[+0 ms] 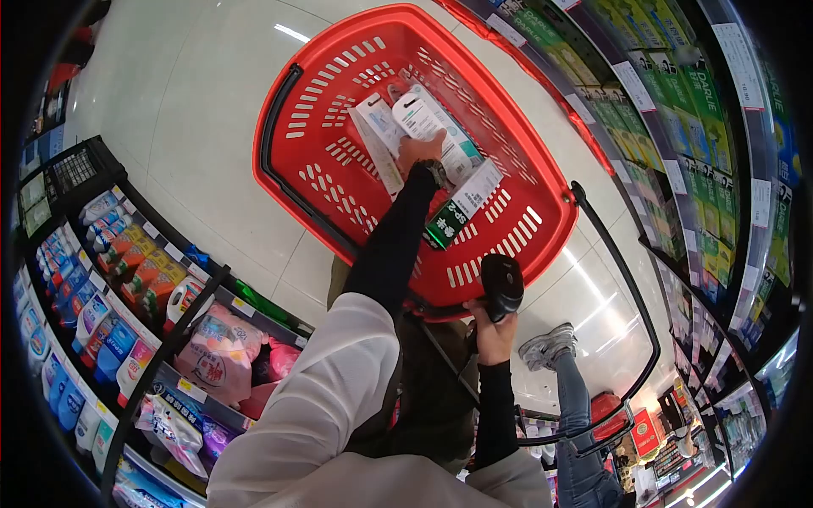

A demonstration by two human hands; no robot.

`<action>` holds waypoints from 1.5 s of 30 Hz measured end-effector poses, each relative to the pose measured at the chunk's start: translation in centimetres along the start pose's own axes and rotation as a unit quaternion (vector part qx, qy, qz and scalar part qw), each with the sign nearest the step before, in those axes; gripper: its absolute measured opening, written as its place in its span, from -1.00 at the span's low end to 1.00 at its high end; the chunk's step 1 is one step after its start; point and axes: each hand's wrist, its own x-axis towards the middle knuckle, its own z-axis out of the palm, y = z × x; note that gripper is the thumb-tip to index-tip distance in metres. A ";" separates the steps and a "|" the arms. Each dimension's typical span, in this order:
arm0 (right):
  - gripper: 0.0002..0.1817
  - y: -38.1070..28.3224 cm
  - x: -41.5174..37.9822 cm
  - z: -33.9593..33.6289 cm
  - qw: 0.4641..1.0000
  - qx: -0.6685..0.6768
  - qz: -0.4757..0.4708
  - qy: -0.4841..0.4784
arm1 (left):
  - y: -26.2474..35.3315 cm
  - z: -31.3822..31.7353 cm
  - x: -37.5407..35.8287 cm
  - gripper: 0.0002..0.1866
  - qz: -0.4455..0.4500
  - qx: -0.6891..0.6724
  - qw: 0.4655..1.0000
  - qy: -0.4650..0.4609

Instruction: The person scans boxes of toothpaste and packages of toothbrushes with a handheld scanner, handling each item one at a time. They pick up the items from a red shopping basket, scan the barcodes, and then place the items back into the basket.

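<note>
My left hand, with a watch on its wrist, reaches into a red shopping basket. Its fingers close on a white hang-tab package, partly hidden by the hand. Around it lie another white-and-blue package and a black, green and white box with a barcode label. At the basket's near rim, my right hand grips a black device that looks like a handheld barcode scanner.
Shelves of green toothpaste boxes run along the right. Bottles and pink bags fill shelves at the left. The basket's black handle hangs out to the right. A person's leg and grey shoe are at lower right.
</note>
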 end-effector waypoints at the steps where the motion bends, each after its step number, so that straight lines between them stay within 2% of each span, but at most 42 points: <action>1: -0.92 0.0 0.0 -0.1 1.000 -0.005 0.003 -0.008 | -1.5 1.1 1.4 -0.12 0.049 -0.089 0.994 -0.027; 2: -0.93 -0.1 0.0 -0.1 1.000 -0.009 0.004 -0.016 | -1.4 1.3 1.1 -0.23 0.047 -0.103 0.993 0.016; 3: -0.93 -0.2 0.0 0.1 1.000 -0.007 0.003 -0.017 | -1.3 1.1 1.0 -0.23 0.049 -0.103 0.993 0.017; 5: -0.93 -0.5 -0.1 0.2 1.000 0.007 -0.005 -0.007 | -0.7 0.3 0.1 -0.30 0.043 -0.220 0.974 0.027; 6: -0.93 -0.2 0.1 0.2 1.000 0.007 -0.005 -0.009 | 0.0 0.3 -0.4 -0.39 0.062 -0.460 0.886 0.002; 10: -0.89 0.2 0.2 0.2 1.000 -0.023 0.008 -0.008 | -0.2 -1.7 -1.0 -0.42 -0.001 -0.517 0.856 0.004; 11: -0.88 -0.1 0.1 0.0 0.999 -0.037 0.024 -0.013 | -0.2 -2.5 -1.2 -0.42 0.000 -0.512 0.859 0.004; 12: -0.85 1.5 0.7 -0.1 0.999 -0.048 -0.017 0.000 | -0.3 -3.4 -1.3 -0.42 0.014 -0.523 0.852 0.001; 13: -0.84 1.5 0.6 -0.1 0.998 -0.056 -0.005 0.002 | -0.7 -4.5 -1.6 -0.42 0.026 -0.532 0.846 0.000; 15: -0.82 1.3 0.8 -0.3 0.996 -0.082 0.019 -0.011 | 0.6 -7.8 -3.6 -0.43 0.024 -0.525 0.851 0.000; 17: -0.81 1.8 1.4 -0.1 0.995 -0.095 0.008 -0.006 | 0.7 -9.5 -3.7 -0.48 0.105 -0.527 0.839 0.083; 18: -0.79 1.9 1.4 -0.1 0.993 -0.115 -0.002 -0.002 | 0.6 -10.7 -4.0 -0.44 0.129 -0.502 0.852 0.073; 19: -0.76 0.5 0.8 0.3 0.998 -0.031 0.048 -0.013 | 0.6 -12.4 -5.2 -0.44 0.132 -0.500 0.853 0.070; 21: -0.68 -0.9 0.2 0.3 0.997 -0.003 0.057 -0.051 | 2.2 -15.6 -7.1 -0.39 0.136 -0.328 0.932 0.070; 23: -0.70 -3.8 -2.1 -0.5 0.996 0.029 0.061 -0.059 | 0.7 -15.6 -4.9 -0.36 0.173 -0.303 0.934 0.081; 25: -0.66 -8.8 -5.4 -2.2 0.991 0.097 0.080 -0.055 | -0.2 -16.7 -5.7 -0.40 0.166 -0.234 0.957 0.051; 26: -0.63 -11.1 -7.3 -4.0 0.987 0.116 0.071 -0.080 | 4.3 -20.8 -11.0 -0.40 0.085 -0.172 0.981 0.017; 27: -0.60 -13.5 -9.5 -6.2 0.992 0.083 0.067 -0.073 | 4.2 -21.0 -11.5 -0.40 0.086 -0.174 0.981 0.013; 28: -0.59 -14.4 -11.1 -8.2 0.995 0.091 0.026 -0.034 | 3.4 -21.1 -11.7 -0.40 0.117 -0.136 0.982 0.063; 29: -0.56 -15.4 -12.5 -10.8 0.999 0.045 0.018 0.026 | 3.2 -21.3 -12.0 -0.40 0.149 -0.100 0.977 0.114; 30: -0.60 -15.6 -13.3 -13.1 0.989 0.006 -0.094 0.115 | 3.4 -22.0 -12.7 -0.46 0.176 -0.177 0.965 0.078; 31: -0.61 -17.4 -14.5 -15.3 0.981 -0.005 -0.080 0.179 | 3.9 -22.8 -13.5 -0.46 0.178 -0.179 0.965 0.078; 32: -0.70 -14.0 -13.6 -20.2 0.955 -0.055 -0.108 0.270 | 4.4 -23.5 -14.5 -0.50 0.182 -0.263 0.948 0.009; 33: -0.73 -13.1 -13.5 -24.2 0.936 -0.131 -0.088 0.314 | 5.0 -24.1 -15.0 -0.54 0.185 -0.345 0.918 -0.060; 35: -0.58 -9.8 -12.3 -29.6 0.800 -0.307 -0.223 0.465 | 5.3 -24.9 -15.7 -0.59 0.163 -0.375 0.908 -0.090; 37: -0.59 -5.2 -11.7 -33.9 0.801 -0.310 -0.183 0.478 | 6.6 -26.1 -16.5 -0.60 0.140 -0.434 0.878 -0.142; 39: -0.61 -2.7 -12.1 -35.1 0.898 -0.189 -0.042 0.396 | 6.3 -27.0 -16.3 -0.60 0.127 -0.410 0.890 -0.154; 40: -0.64 0.7 -11.6 -35.8 0.931 -0.077 -0.050 0.354 | 6.6 -27.6 -16.4 -0.61 0.111 -0.415 0.888 -0.162; 41: -0.68 -1.0 -12.5 -33.1 0.940 0.000 0.004 0.340 | 6.5 -27.9 -16.3 -0.62 0.094 -0.418 0.887 -0.170; 43: -0.67 -2.1 -12.9 -30.3 0.956 0.043 -0.004 0.291 | 6.2 -28.9 -15.8 -0.63 0.092 -0.416 0.884 -0.192; 45: -0.56 0.0 -11.5 -31.3 0.944 -0.158 0.055 0.284 | 5.3 -30.0 -16.0 -0.66 0.055 -0.405 0.885 -0.221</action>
